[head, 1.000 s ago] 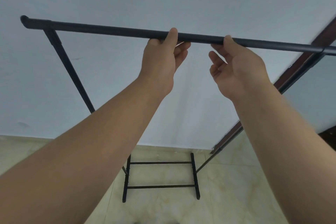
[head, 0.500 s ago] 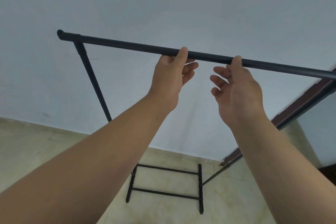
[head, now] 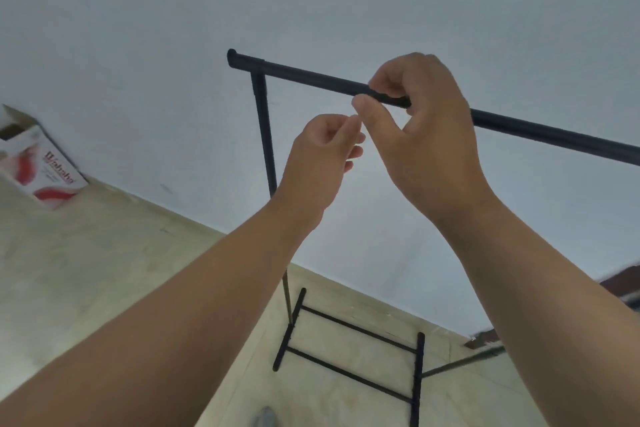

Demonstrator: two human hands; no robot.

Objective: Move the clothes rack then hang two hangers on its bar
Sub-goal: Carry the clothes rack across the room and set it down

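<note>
Pale blue-grey plaster wall (head: 138,28) fills the upper part of the single head view, meeting a beige tiled floor (head: 86,270) along a slanting line. A white cardboard box with red printing (head: 41,170) is seen at the far left, against the wall.

The black metal clothes rack (head: 265,135) is stood close to the wall, its slim round top bar (head: 536,132) running from an end cap at upper centre down and away to the right edge of the view. Its ladder-like black base (head: 349,343) is seen on the floor below, between the two forearms. No hangers are seen anywhere, and none are on the bar.

The right hand (head: 429,135) is raised to the bar, with the fingers curled over the top and the thumb below; the bar appears lightly gripped rather than clenched. The left hand (head: 322,156) is held just below and to the left of the right hand, off the bar, with fingers loosely curled and nothing seen in them; its fingertips lie close to the right thumb.

The bar's long axis is thus laid across the view, left to right, just above the left fingers and within the right fingers. Of the two, the right hand is judged the nearer, so any last shift of the rack would be led by it.
</note>
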